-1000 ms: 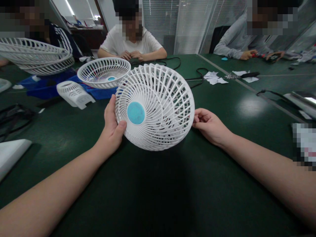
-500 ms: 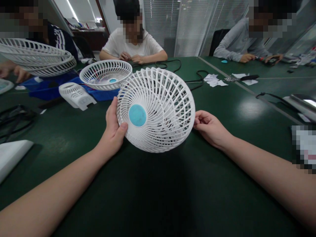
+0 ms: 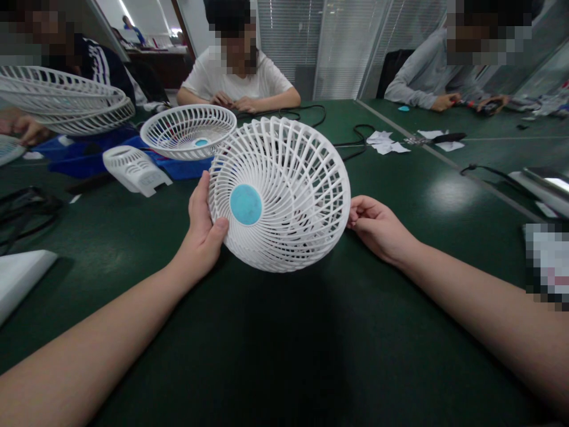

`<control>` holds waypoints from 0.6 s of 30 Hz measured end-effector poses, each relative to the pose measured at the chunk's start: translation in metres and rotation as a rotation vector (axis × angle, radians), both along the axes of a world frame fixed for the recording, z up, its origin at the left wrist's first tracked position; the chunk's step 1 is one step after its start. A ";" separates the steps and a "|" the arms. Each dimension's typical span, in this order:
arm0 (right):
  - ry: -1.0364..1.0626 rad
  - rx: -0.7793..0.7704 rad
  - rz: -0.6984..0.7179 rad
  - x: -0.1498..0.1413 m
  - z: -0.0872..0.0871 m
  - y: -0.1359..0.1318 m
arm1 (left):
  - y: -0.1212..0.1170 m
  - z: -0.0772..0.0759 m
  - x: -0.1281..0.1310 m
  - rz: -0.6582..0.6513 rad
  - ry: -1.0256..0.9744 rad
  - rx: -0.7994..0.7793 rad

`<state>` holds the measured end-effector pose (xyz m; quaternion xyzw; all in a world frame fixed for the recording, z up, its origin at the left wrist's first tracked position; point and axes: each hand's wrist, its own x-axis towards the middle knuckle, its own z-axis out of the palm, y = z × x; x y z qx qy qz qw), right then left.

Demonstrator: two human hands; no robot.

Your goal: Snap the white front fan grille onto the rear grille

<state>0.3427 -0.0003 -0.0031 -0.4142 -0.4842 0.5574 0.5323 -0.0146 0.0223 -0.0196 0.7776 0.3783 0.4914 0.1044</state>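
A round white fan guard (image 3: 288, 201) with a light blue centre disc (image 3: 246, 204) is held up over the dark green table, its disc side turned towards me and to the left. My left hand (image 3: 207, 222) grips it at the left, thumb on the near face and the other fingers mostly hidden behind. At the right rim, my right hand (image 3: 371, 222) is closed with its fingers curled against the edge; the fingertips are partly hidden. Behind it lies another white fan guard (image 3: 155, 139), open side up. A white plastic fan base part (image 3: 136, 170) rests left of that.
Stacked white guards (image 3: 80, 121) sit over a blue tray (image 3: 73, 166) at the left. Black cable (image 3: 355, 142), paper scraps (image 3: 386, 142) and a black-handled tool (image 3: 448, 137) lie beyond my right hand. Several people sit around the table. A white block (image 3: 24, 276) stands at the near left.
The view has shifted slightly, so most things appear a little higher and further left. Both hands keep about the same place on the fan guard.
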 end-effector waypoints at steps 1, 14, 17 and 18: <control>0.004 -0.002 -0.002 0.000 0.000 0.000 | 0.000 0.000 -0.001 -0.026 0.033 -0.023; -0.036 0.027 0.025 0.001 -0.003 0.002 | 0.000 -0.001 -0.002 -0.072 0.066 -0.061; -0.037 0.028 0.032 0.000 -0.003 0.002 | 0.000 -0.001 -0.003 -0.073 0.066 -0.065; -0.034 0.025 0.033 0.000 -0.003 0.002 | 0.000 -0.001 -0.003 -0.073 0.068 -0.065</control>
